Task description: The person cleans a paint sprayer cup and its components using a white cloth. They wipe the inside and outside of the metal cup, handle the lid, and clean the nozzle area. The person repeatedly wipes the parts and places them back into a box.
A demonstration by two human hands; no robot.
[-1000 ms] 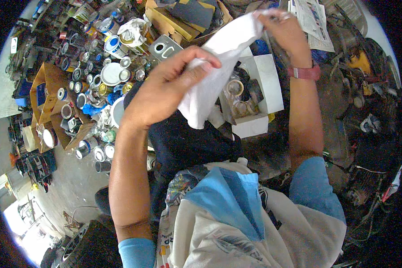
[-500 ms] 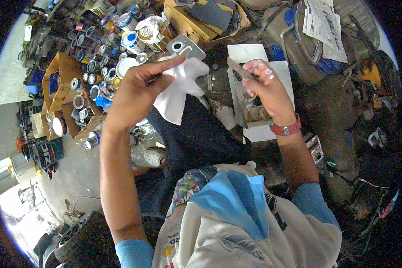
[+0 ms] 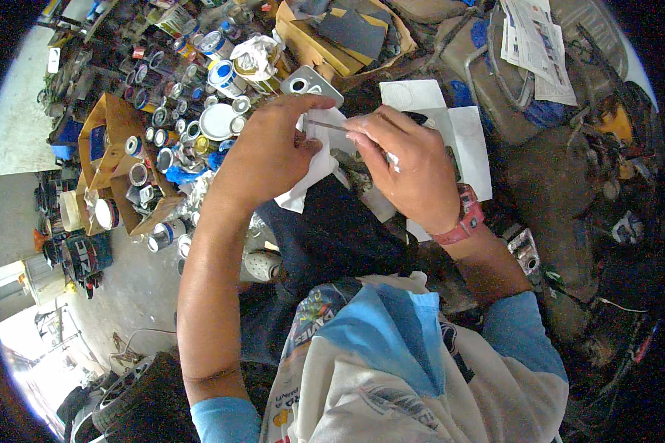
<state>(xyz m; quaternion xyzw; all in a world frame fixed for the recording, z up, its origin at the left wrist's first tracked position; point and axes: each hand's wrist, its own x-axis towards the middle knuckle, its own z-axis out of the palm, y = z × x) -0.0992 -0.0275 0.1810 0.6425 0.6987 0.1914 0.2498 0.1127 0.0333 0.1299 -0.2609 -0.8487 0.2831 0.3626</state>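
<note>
My left hand is closed on a white wipe, cloth or paper, which hangs below the fingers over my dark trousers. Between thumb and fingertips, my right hand pinches a thin flat strip, now seen edge-on. Its far end reaches the wipe by my left fingers; the exact contact is hidden. Pale smears mark the right fingers. Just beyond the left hand lies a grey plate with a round hole.
Many paint cans crowd the floor at far left, beside an open cardboard box. Another carton holds dark sheets. White paper lies beyond my right hand; newspaper rests at far right.
My right hand has moved left with the strip, bringing it to the wipe in my left hand. The strip has turned from upright to nearly level. The left fingers have curled round the wipe.
</note>
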